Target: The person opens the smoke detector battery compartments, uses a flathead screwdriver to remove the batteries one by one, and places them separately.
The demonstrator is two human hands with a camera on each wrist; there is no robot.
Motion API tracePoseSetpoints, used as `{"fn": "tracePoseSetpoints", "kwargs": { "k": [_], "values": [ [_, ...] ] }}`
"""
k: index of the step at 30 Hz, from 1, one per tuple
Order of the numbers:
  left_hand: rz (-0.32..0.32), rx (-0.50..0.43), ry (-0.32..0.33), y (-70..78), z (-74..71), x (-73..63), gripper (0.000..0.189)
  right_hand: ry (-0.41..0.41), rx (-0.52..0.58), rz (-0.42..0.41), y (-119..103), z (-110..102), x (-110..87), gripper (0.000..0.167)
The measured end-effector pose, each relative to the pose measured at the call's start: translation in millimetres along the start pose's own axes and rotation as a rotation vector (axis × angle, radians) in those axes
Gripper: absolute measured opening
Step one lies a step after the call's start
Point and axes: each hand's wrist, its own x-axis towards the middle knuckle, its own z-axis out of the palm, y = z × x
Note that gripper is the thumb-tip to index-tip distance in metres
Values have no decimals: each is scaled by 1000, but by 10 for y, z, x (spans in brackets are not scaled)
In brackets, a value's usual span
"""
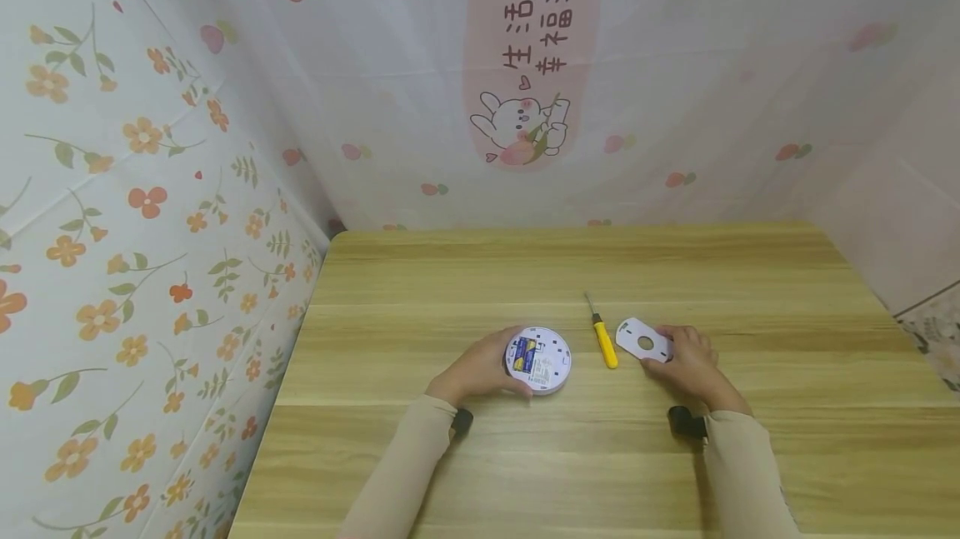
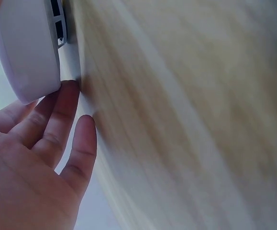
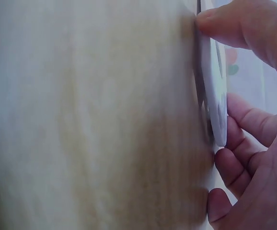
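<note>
My left hand (image 1: 482, 368) grips a round white smoke detector (image 1: 553, 356) by its left side, thumb at the near edge and fingers round the far one. Its back faces up, showing blue-and-yellow batteries (image 1: 524, 354) in their bay and a printed label. In the left wrist view the smooth side of the detector (image 2: 28, 52) stands over the fingertips, close to the wood. To the right, my right hand (image 1: 692, 366) pinches the right end of a flat white mounting plate (image 1: 632, 341) with a round central hole. The right wrist view catches the plate (image 3: 215, 91) edge-on, just off the tabletop.
Between the hands lies a screwdriver (image 1: 605, 346) with a yellow and black handle, its tip pointing away. The wood-grain table (image 1: 570, 272) ends at a patterned curtain (image 1: 405, 106) behind, with a floral one (image 1: 135, 231) at left. Black wrist straps show at both cuffs.
</note>
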Motion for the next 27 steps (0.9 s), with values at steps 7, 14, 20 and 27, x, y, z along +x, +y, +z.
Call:
{"fn": "tracePoseSetpoints", "kwargs": {
  "k": [7,14,20,27],
  "values": [
    [0,-6,-4,-8,0,3,109,-9,8,13,-14,-8,-3,69],
    [4,-1,0,-10,7,5,109,-18,15,23,-16,1,7,71],
    [2,-2,3,3,-2,-12,109,34,43,-33,-80,-25,-4,63],
    [18,13,2,13,-6,-11,108,71,105,-121,-233,-60,29,52]
  ]
}}
